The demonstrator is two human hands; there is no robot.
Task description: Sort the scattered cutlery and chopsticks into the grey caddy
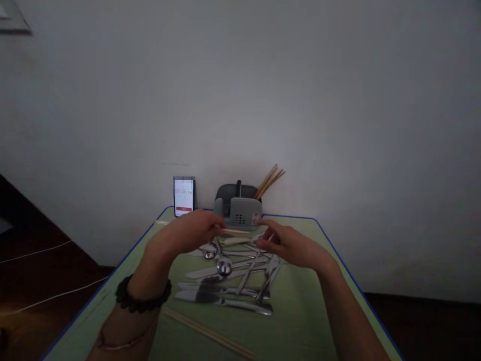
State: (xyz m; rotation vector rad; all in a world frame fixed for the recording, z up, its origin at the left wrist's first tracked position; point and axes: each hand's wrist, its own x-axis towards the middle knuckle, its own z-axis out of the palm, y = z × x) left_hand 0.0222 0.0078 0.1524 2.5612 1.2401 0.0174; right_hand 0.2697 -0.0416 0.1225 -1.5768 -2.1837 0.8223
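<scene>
Tabletop (pixel 300 311), near far edge: left fingers (pixel 215 220) pinch a pale stick (pixel 237 231), best held level; right fingers (pixel 273 227) hang parted.

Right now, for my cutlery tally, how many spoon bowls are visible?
2: one spoon bowl by the left hand, another spoon bowl nearer the wearer. More may be hidden in the pile.

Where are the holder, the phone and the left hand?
Holder (pixel 245 206): head view, on its grey front wall.
Phone (pixel 184 200): head view, on its lit screen.
Left hand (pixel 195 226): head view, on the back of the hand.
</scene>
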